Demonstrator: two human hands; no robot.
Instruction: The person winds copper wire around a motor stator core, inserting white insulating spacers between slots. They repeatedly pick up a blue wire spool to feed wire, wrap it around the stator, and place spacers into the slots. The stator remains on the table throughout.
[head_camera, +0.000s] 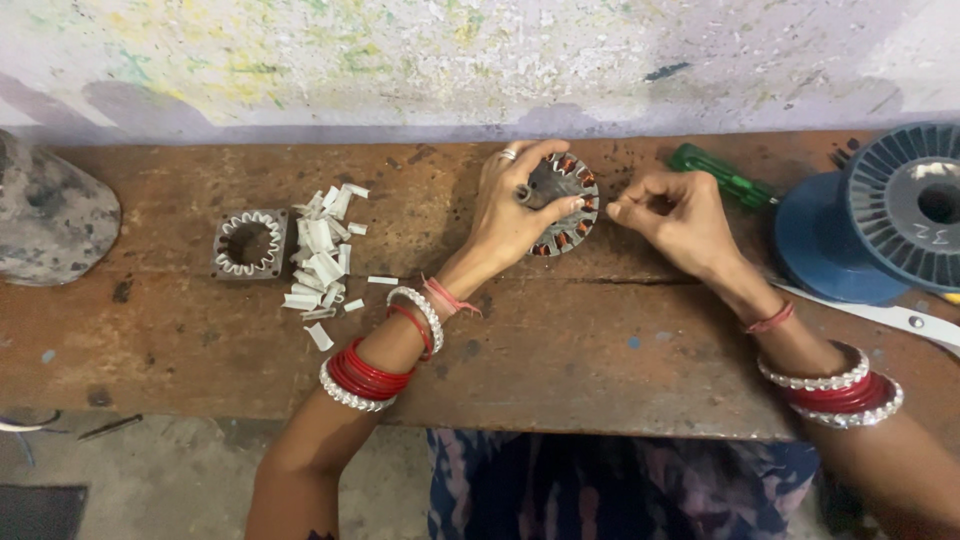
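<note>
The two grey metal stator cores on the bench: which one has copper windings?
The round stator core held by the left hand; the square one lying left has only white slot liners.

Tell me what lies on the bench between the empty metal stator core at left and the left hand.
In the head view, a loose heap of white paper slips lies between the empty stator core and the left hand, which holds a wound stator.
</note>
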